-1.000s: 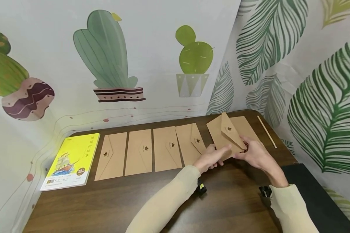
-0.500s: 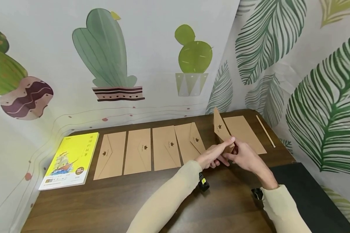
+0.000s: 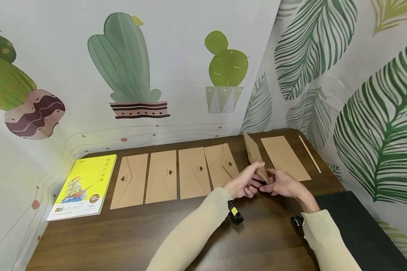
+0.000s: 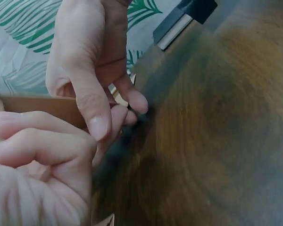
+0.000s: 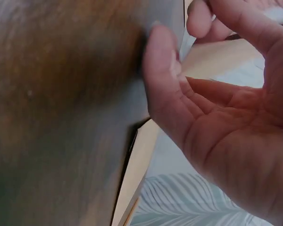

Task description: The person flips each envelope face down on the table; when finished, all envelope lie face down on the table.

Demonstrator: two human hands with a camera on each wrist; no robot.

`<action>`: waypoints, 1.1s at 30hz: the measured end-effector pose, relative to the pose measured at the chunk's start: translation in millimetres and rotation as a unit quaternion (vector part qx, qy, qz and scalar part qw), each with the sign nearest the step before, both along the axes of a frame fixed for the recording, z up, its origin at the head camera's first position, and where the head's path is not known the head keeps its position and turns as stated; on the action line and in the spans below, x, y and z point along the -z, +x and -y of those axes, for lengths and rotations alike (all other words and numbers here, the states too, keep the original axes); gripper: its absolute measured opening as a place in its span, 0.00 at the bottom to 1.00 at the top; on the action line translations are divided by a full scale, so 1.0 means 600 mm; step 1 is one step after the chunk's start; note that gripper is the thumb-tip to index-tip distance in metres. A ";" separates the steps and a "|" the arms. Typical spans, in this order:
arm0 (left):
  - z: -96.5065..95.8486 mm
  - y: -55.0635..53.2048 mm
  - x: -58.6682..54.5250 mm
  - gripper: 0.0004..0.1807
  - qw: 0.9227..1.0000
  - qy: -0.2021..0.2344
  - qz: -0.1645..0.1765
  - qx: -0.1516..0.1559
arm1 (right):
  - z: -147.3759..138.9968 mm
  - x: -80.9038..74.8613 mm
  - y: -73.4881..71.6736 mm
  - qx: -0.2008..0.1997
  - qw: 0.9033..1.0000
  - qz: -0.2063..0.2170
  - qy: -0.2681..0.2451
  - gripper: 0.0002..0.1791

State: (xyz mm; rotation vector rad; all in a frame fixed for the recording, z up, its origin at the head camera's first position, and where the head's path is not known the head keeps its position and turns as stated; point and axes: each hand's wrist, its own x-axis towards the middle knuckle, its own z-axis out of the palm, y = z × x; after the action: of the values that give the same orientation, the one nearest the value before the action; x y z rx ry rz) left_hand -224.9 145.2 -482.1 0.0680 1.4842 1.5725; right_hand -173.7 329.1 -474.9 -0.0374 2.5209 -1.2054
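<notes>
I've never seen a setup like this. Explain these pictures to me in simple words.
There is no machine doing the work here, just a person's left hand and right hand. The wide picture comes from a camera worn on the head, looking forward and down. The two close-ups come from cameras worn on the left and right wrists, so fingers fill much of them. On the brown table lie, from left to right, a yellow-and-white book, four brown envelopes in a row, a plain brown paper rectangle and a thin stick. Both hands hold one more envelope by its near end, turned up so that it shows almost edge-on in the head view.
</notes>
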 end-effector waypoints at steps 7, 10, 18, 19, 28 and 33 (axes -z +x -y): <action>0.011 0.011 0.003 0.26 0.993 -0.066 -0.092 -0.020 | -0.013 -0.011 0.006 0.022 1.000 0.013 -0.008 0.54; 0.013 0.019 -0.003 0.22 0.981 -0.126 -0.144 -0.035 | -0.021 -0.013 0.008 0.027 1.000 0.007 0.002 0.55; 0.018 0.032 -0.008 0.19 0.947 -0.182 -0.257 -0.065 | -0.032 -0.013 0.011 0.038 0.999 -0.004 0.024 0.54; 0.015 0.030 -0.002 0.20 0.942 -0.187 -0.271 -0.067 | -0.033 -0.012 0.011 0.039 0.999 -0.006 0.027 0.53; -0.012 -0.007 0.064 0.59 0.926 -0.254 -0.278 -0.042 | -0.034 0.001 0.004 0.037 0.996 -0.027 0.075 0.51; -0.017 -0.012 0.081 0.50 0.924 -0.258 -0.281 -0.038 | -0.034 0.001 0.000 0.038 0.989 -0.048 0.134 0.47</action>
State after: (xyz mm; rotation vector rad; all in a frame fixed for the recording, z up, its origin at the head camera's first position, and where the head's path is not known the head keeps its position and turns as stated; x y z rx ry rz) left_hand -232.0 155.4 -530.9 0.1686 2.3400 1.2185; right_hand -173.9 349.6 -475.7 0.0681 2.7703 -0.8990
